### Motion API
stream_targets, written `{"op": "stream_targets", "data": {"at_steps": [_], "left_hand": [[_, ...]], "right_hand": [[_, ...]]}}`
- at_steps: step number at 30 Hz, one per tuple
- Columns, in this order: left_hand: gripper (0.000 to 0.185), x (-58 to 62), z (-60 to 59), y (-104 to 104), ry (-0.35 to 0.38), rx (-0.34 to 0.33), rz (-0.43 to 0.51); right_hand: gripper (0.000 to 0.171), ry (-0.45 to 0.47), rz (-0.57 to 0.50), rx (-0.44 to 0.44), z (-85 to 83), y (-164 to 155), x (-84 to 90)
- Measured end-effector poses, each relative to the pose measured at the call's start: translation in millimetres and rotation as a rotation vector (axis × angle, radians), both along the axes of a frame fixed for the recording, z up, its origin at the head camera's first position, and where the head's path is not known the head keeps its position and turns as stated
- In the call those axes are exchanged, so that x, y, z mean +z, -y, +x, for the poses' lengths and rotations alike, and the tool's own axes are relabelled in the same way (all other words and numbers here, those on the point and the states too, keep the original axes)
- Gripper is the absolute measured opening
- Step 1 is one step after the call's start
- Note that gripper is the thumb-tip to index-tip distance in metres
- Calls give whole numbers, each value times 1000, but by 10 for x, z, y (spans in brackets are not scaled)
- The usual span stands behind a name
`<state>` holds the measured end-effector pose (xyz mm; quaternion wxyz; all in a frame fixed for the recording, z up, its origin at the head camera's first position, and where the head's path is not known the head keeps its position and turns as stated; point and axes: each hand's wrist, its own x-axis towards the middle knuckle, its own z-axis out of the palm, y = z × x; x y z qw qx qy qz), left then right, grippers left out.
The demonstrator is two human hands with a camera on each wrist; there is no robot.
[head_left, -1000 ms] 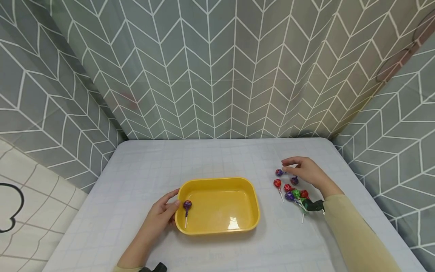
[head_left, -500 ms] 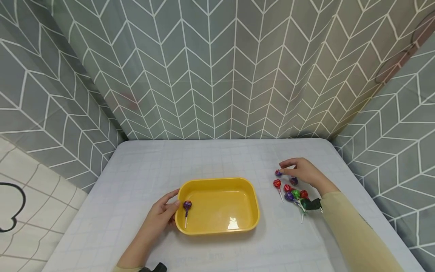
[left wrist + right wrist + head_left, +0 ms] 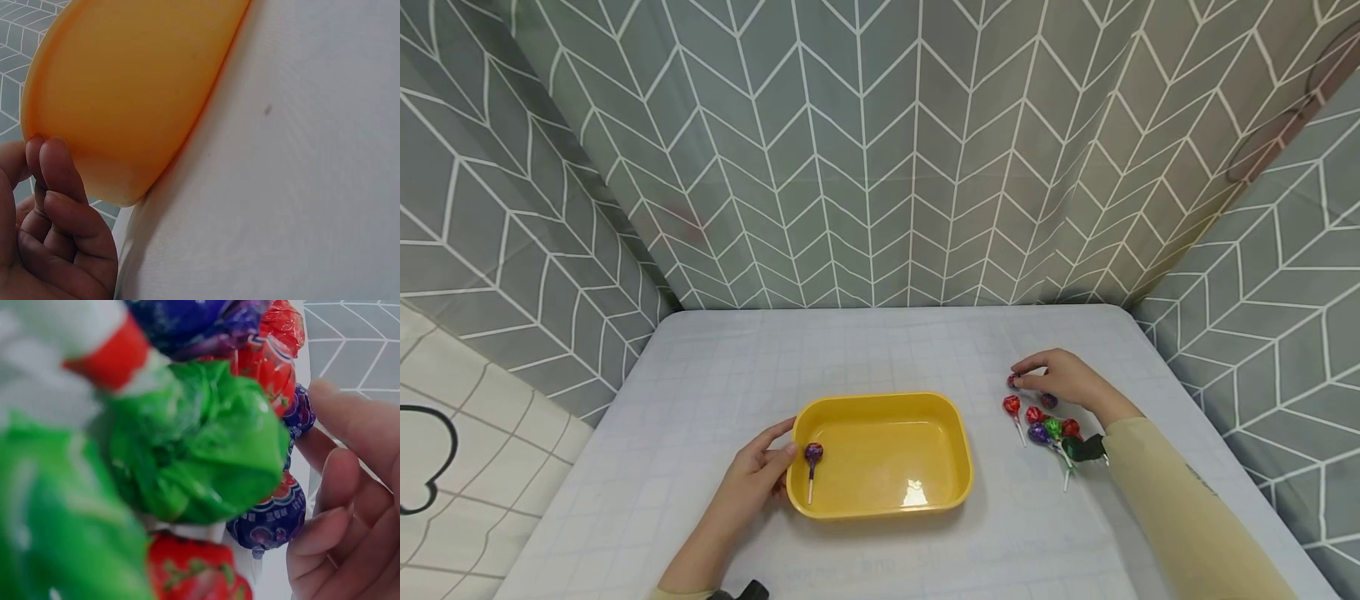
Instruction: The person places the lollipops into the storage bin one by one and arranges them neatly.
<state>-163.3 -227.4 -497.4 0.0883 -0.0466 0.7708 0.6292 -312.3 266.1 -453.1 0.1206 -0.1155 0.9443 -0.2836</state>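
Note:
A yellow tray sits mid-table with one purple lollipop lying inside at its left end. My left hand holds the tray's left rim, thumb on the edge. In the left wrist view its fingers curl against the tray's outer wall. To the right of the tray lies a cluster of lollipops in red, green and purple wrappers. My right hand is at the cluster's far end, thumb and forefinger closing round a purple lollipop. Close up, a green lollipop and a purple one lie beside the curled fingers.
The white gridded table is walled by grey chevron curtains at the back and on both sides. A dark wrist strap sits on my right forearm over the lollipop sticks.
My right hand has slid left and lowered onto the purple lollipop at the far end of the cluster, partly covering it. The left hand and the tray have not moved.

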Motion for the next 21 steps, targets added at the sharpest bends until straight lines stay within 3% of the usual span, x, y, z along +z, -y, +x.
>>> {"op": "stream_targets", "data": {"at_steps": [10,21], "left_hand": [[48,8,4,-4,-4,-2,12],[47,13,8,-8,-8,-4,21]], "right_hand": [[32,-13,54,26,-15,47,5],[32,-4,61,-19,-18,65,-7]]}}
